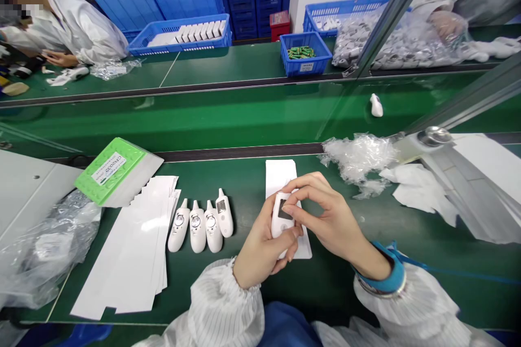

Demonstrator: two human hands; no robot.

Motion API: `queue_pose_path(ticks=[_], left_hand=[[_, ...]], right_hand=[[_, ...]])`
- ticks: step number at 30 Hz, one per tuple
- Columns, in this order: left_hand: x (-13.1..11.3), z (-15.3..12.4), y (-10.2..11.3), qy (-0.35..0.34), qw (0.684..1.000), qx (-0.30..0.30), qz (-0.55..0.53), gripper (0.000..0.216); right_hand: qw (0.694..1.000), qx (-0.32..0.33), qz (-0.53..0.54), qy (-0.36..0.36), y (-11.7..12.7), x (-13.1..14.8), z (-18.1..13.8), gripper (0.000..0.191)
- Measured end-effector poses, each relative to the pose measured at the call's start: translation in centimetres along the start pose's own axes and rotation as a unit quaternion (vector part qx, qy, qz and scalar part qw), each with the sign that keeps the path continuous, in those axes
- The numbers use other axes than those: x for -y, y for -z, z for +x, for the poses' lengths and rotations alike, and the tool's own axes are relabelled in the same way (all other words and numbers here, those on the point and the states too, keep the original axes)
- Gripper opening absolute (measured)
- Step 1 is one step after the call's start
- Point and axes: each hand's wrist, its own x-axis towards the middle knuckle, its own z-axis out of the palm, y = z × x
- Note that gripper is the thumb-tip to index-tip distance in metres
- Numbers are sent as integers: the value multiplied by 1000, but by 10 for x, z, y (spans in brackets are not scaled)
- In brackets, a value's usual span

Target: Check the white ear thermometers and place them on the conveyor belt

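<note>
Your left grip (260, 252) is closed narrow around the white ear thermometer (282, 216), long axis running 12 to 6; your right grip (331, 217), at 3 o'clock, pinches its face.

The ear thermometer (277, 217) is white with a dark screen (285, 209), the workbench mat (366, 260) green, the crates (126, 0) blue.

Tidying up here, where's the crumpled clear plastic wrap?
In the head view, the crumpled clear plastic wrap lies on the green bench, beyond the right hand and beside a crumpled white sheet.
</note>
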Motion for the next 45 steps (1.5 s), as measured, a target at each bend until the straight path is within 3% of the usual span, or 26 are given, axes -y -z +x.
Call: queue_pose_path(ticks=[6,13,21,45], left_hand=[[1,1,1,-3,1000,5,2,53],[7,3,8,-3,999,1,36,70],[3,-1,-1,-14,999,18,23,54],[1,-4,-2,-19,999,31,4,41]], right_hand=[[1000,23,19,-9,4,2,-1,11],[994,110,25,-2,11,12,-7,12],[999,32,5,18,7,7,-6,12],[1000,-3,18,19,7,12,-2,14]])
